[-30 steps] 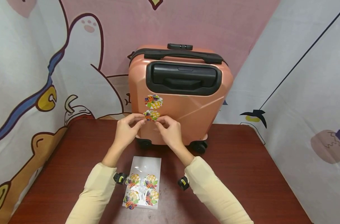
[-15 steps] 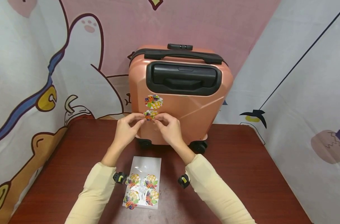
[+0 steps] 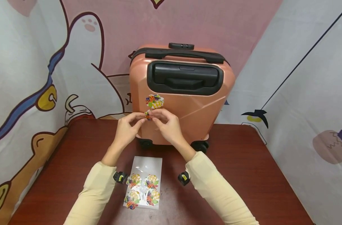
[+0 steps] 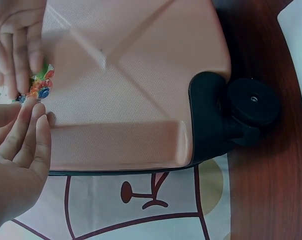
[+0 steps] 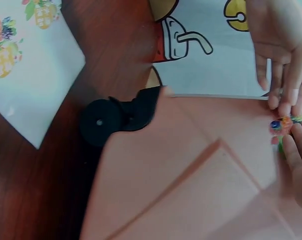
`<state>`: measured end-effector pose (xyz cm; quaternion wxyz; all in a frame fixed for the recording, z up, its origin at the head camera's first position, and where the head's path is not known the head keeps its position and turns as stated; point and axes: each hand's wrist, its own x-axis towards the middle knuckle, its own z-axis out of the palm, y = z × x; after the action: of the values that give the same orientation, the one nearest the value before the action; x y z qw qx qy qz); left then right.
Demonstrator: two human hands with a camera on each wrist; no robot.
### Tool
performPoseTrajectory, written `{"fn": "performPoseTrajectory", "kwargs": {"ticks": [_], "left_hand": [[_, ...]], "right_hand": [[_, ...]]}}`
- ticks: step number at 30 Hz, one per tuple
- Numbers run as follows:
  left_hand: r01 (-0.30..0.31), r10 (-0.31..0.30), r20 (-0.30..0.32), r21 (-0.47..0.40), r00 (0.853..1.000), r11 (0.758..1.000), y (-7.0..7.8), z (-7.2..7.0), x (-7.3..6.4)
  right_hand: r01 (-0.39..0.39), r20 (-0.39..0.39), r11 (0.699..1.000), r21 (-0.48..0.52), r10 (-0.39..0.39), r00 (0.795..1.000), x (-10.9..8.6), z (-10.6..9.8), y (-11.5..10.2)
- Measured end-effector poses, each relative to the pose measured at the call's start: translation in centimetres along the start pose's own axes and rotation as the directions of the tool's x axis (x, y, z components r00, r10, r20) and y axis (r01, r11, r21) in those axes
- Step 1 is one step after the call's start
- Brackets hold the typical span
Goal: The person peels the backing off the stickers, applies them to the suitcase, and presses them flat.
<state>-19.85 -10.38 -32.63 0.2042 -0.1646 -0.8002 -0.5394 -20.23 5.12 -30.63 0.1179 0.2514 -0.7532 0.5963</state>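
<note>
On the front of an upright pink suitcase (image 3: 196, 112), a round fruit-print sticker (image 3: 147, 116) is partly covered by both hands. My left hand (image 3: 126, 128) pinches it by its left edge. The fingers of my right hand (image 3: 171, 127) lie fairly straight across its right part, pressing it against the shell. Colourful berries on the sticker (image 4: 41, 91) show between the hands in the left wrist view. Just above sits another fruit sticker (image 3: 155, 101), flat on the suitcase.
A white sticker sheet (image 3: 148, 163) with several fruit stickers lies on the brown table (image 3: 230, 175), between the forearms. Black wheels (image 3: 200, 146) support the suitcase. A printed cloth (image 3: 204, 25) hangs behind it.
My right hand has slid left and slightly up across the sticker, covering more of it. My left hand has stayed at the left edge.
</note>
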Motion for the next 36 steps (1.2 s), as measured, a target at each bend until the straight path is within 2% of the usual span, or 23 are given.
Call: {"fn": "performPoseTrajectory", "kwargs": {"ticks": [3,5,7,9,14,17,21,25,30,32,36], "left_hand": [[0.006,-0.006,0.002,-0.013,1.000,1.000,-1.4,0.2,0.2],[0.014,-0.013,0.011,-0.028,1.000,1.000,-2.5,0.3,0.3],[0.021,-0.020,0.023,-0.045,1.000,0.999,-2.9,0.3,0.3],[0.023,-0.021,0.030,-0.048,0.999,0.999,-3.1,0.3,0.3],[-0.005,0.005,0.024,-0.014,1.000,1.000,-3.2,0.3,0.5],[-0.014,0.014,0.018,0.000,1.000,1.000,-3.1,0.3,0.6],[-0.016,0.017,0.022,-0.026,1.000,1.000,-3.0,0.3,0.7],[-0.020,0.021,0.029,-0.050,0.999,0.999,-2.6,0.4,0.7],[0.001,0.000,0.041,-0.028,0.999,1.000,-0.1,0.0,0.4],[0.014,-0.013,0.049,-0.015,0.999,1.000,0.8,-0.2,0.2],[0.026,-0.026,0.053,-0.014,0.998,1.000,1.1,-0.3,0.2]], "right_hand": [[-0.041,0.008,0.999,0.014,0.041,0.999,-0.5,0.0,0.7],[-0.047,0.011,0.999,-0.015,0.047,0.999,-0.9,0.1,1.3],[-0.045,0.015,0.998,-0.046,0.046,0.999,-1.2,0.1,1.8],[-0.037,0.018,0.997,-0.069,0.039,0.999,-1.3,0.0,2.2],[-0.031,0.009,0.999,-0.031,0.031,0.999,-0.3,-0.1,3.0],[0.007,-0.001,1.000,-0.004,-0.007,1.000,0.5,-0.1,3.1],[0.056,-0.008,0.998,0.032,-0.056,0.998,1.2,-0.3,2.8],[0.014,-0.016,0.997,0.069,-0.013,1.000,0.8,-0.3,3.4],[-0.084,0.016,0.986,0.143,0.083,0.996,-0.4,-0.2,3.7],[-0.109,0.026,0.983,0.145,0.106,0.994,-0.8,-0.2,3.3],[-0.103,0.011,0.992,0.079,0.102,0.995,-0.7,-0.3,1.8]]}}
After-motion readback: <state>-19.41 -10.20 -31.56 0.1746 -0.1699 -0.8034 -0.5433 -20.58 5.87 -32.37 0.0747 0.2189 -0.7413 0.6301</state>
